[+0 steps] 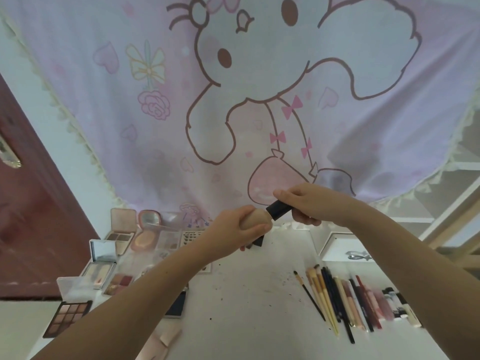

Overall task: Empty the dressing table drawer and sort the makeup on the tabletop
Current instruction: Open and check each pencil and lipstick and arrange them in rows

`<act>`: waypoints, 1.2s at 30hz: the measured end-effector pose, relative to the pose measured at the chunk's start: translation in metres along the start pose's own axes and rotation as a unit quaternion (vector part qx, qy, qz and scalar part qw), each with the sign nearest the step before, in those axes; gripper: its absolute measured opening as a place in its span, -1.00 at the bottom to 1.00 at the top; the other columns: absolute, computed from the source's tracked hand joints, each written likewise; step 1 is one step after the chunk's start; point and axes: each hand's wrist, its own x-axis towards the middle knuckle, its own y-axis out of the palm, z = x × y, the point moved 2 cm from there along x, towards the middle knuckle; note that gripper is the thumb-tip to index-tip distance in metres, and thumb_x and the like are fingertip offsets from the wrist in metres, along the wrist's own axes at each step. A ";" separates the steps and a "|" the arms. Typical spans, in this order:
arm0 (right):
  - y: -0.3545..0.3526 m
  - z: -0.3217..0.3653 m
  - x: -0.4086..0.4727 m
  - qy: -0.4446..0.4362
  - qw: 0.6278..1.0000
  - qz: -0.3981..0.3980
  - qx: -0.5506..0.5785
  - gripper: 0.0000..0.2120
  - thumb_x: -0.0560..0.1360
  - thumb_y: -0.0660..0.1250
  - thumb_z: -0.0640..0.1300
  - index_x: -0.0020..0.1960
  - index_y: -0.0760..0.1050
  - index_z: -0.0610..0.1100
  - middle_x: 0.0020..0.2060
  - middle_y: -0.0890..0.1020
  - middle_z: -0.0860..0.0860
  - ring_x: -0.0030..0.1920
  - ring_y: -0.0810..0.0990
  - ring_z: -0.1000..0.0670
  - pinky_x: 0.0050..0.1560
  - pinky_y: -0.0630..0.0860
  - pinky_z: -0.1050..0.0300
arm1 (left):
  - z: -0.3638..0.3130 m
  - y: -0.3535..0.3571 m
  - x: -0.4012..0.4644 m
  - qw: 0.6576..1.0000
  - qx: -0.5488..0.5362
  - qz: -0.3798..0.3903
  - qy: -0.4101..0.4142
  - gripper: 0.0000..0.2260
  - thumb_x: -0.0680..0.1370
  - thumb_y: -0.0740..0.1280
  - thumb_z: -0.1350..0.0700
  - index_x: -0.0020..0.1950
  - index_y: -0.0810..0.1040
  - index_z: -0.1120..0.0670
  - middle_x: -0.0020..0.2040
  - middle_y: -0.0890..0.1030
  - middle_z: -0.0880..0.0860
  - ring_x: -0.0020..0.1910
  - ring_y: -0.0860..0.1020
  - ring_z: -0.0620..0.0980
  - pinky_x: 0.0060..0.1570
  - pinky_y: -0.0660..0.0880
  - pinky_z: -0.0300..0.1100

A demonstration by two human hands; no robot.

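Above the white tabletop (246, 294) I hold a beige foundation bottle (255, 220) in my left hand (233, 228), fingers wrapped round its body. My right hand (302, 203) grips the bottle's black cap (279, 209) at the top end. Open palettes and compacts (122, 245) lie in rows on the left of the table, with a brown eyeshadow palette (68, 318) nearest me. Brushes, pencils and lipsticks (350, 300) lie side by side on the right.
A pink cartoon cloth (233, 100) hangs over the back of the table. A dark red door (31, 229) stands at the left. A white tray (335, 245) sits at the right rear, with white shelving (446, 203) beyond. Dark crumbs dot the table's middle.
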 end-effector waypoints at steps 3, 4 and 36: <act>-0.006 -0.003 0.000 -0.028 0.999 0.003 0.019 -0.83 0.55 0.23 0.09 -0.09 0.50 0.02 -0.48 0.55 0.14 -0.51 0.45 0.18 -0.48 0.40 0.34 | -0.002 0.000 0.003 1.000 -0.005 -0.003 0.000 -0.81 0.43 0.32 -0.22 -0.05 0.45 -0.19 -0.24 0.61 -0.05 -0.44 0.54 -0.23 -0.37 0.54 -0.33; -0.009 -0.003 -0.002 -0.029 0.999 0.012 0.035 -0.91 0.54 0.26 0.06 -0.05 0.51 0.08 -0.41 0.59 0.14 -0.45 0.51 0.17 -0.44 0.44 0.34 | -0.002 0.000 0.003 1.000 -0.005 -0.005 -0.002 -0.81 0.42 0.32 -0.22 -0.05 0.45 -0.19 -0.24 0.62 -0.04 -0.44 0.54 -0.22 -0.36 0.55 -0.32; -0.029 0.003 -0.011 -0.078 0.977 -0.191 0.056 -0.68 0.49 0.30 0.06 -0.13 0.52 -0.23 -0.57 0.43 0.16 -0.60 0.28 0.20 -0.58 0.22 0.45 | -0.009 0.005 0.002 0.995 -0.097 0.004 0.021 -0.91 0.50 0.34 -0.08 -0.05 0.51 -0.11 -0.39 0.58 -0.14 -0.49 0.49 -0.21 -0.50 0.37 -0.45</act>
